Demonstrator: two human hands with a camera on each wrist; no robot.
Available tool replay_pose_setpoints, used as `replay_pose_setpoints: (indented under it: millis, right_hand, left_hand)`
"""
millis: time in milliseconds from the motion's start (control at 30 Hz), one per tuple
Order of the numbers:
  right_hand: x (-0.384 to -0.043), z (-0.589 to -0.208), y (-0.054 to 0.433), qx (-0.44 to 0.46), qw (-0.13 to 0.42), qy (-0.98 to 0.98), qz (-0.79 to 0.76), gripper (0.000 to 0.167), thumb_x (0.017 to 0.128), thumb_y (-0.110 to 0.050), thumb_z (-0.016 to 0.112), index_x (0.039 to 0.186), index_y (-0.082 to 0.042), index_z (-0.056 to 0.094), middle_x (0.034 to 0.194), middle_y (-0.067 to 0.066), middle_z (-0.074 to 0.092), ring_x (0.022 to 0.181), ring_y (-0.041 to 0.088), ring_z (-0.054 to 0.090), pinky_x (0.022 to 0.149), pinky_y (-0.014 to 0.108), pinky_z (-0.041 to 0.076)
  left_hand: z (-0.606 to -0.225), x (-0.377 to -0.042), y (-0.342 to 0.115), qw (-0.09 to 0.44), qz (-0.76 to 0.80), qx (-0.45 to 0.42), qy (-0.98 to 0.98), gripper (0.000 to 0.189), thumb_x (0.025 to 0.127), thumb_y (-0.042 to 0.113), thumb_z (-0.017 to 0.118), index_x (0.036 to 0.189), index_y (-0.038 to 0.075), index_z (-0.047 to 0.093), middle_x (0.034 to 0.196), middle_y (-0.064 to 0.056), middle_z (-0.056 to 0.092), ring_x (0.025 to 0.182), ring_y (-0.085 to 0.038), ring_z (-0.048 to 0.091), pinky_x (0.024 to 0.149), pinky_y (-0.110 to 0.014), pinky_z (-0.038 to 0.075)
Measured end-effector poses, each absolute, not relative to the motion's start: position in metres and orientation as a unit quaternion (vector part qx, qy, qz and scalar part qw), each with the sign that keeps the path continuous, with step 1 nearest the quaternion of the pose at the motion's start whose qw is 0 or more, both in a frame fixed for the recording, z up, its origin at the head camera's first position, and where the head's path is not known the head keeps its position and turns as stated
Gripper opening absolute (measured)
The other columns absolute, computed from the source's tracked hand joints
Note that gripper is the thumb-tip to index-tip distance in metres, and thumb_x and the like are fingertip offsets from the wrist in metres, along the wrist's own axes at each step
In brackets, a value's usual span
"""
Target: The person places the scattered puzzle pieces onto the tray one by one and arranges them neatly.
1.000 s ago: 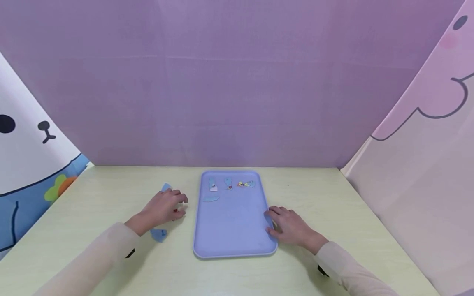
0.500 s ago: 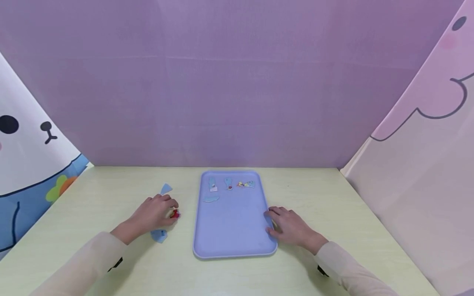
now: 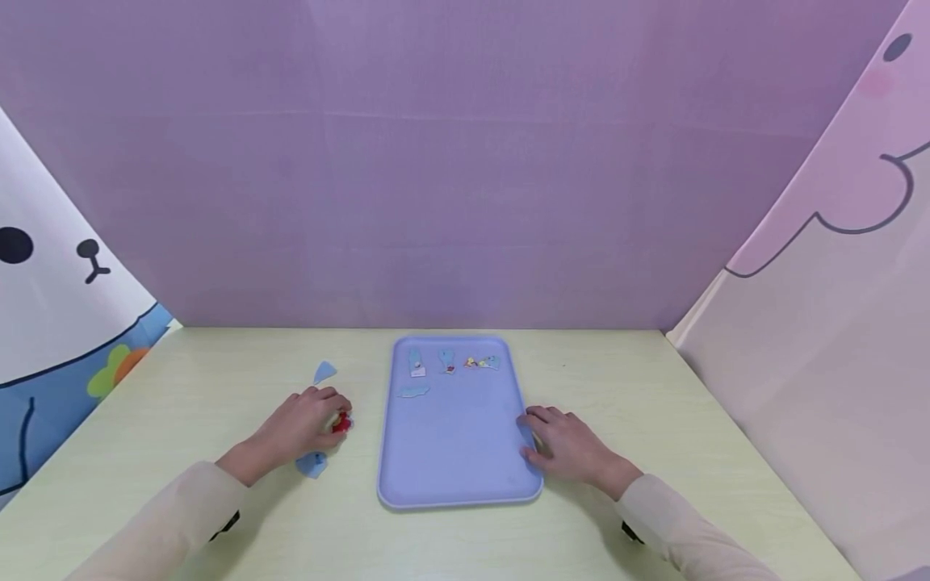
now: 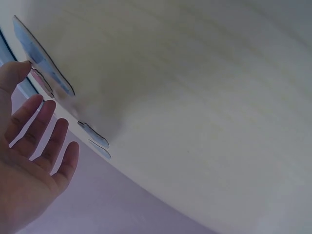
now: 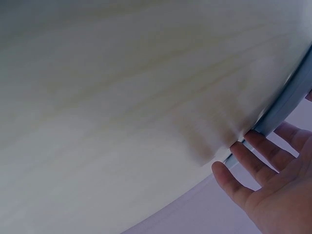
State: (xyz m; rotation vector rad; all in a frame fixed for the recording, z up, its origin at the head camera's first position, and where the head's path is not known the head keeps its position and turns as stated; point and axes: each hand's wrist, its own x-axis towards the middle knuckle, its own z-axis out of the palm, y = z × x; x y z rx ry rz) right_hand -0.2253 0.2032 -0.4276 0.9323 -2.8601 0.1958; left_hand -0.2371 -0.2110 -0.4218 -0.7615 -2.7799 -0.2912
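My left hand (image 3: 294,426) is low over the table, left of the tray, its thumb and forefinger around a small red flat puzzle piece (image 3: 341,421). In the left wrist view, the thumb tip is at one end of that piece (image 4: 42,82), while the other fingers are spread. A blue piece (image 3: 324,371) lies just beyond the hand, and another blue one (image 3: 312,464) lies on its near side, partly covered. At the right edge of the lilac-blue tray (image 3: 458,460), my right hand (image 3: 574,452) rests its fingertips and thumb on the rim.
Along the far end of the tray lie several small printed pieces (image 3: 416,363), with a pale blue one (image 3: 413,391) in front of them. A purple fabric backdrop (image 3: 436,202) stands behind the table (image 3: 625,371), with cartoon-printed panels at both sides.
The left hand has drawn back leftward and come down around the red piece, uncovering the far blue piece. The right hand has stayed at the tray's edge.
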Motion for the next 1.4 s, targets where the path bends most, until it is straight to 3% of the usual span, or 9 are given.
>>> replay_pose_setpoints:
  millis: [300,667,1400]
  right_hand:
    - [-0.224,-0.427,0.203,0.307,0.065,-0.947,0.069,0.045,0.084,-0.033,0.061,0.12,-0.007,0.055,0.124,0.015,0.054,0.114,0.032,0.052,0.084,0.05,0.045]
    - [-0.225,-0.428,0.203,0.298,0.056,-0.951,0.066,0.047,0.085,-0.036,0.06,0.122,-0.008,0.055,0.126,0.013,0.053,0.116,0.031,0.05,0.086,0.049,0.044]
    - [-0.225,-0.428,0.203,0.297,0.058,-0.951,0.068,0.047,0.084,-0.036,0.06,0.122,-0.009,0.055,0.126,0.013,0.053,0.115,0.031,0.051,0.085,0.049,0.045]
  left_hand:
    - [-0.425,-0.237,-0.21,0.131,-0.104,-0.265,-0.95,0.02,0.07,0.018,0.076,0.087,0.016,0.065,0.084,0.005,0.061,0.073,-0.012,0.05,0.057,-0.026,0.038]
    - [-0.425,-0.24,-0.209,0.135,-0.092,-0.281,-0.946,0.024,0.069,0.015,0.077,0.091,0.011,0.067,0.085,0.0,0.065,0.075,-0.015,0.055,0.063,-0.03,0.047]
    - [-0.418,-0.249,-0.202,0.161,-0.097,-0.309,-0.932,0.022,0.069,0.018,0.078,0.088,0.011,0.07,0.084,0.0,0.066,0.07,-0.011,0.054,0.062,-0.026,0.049]
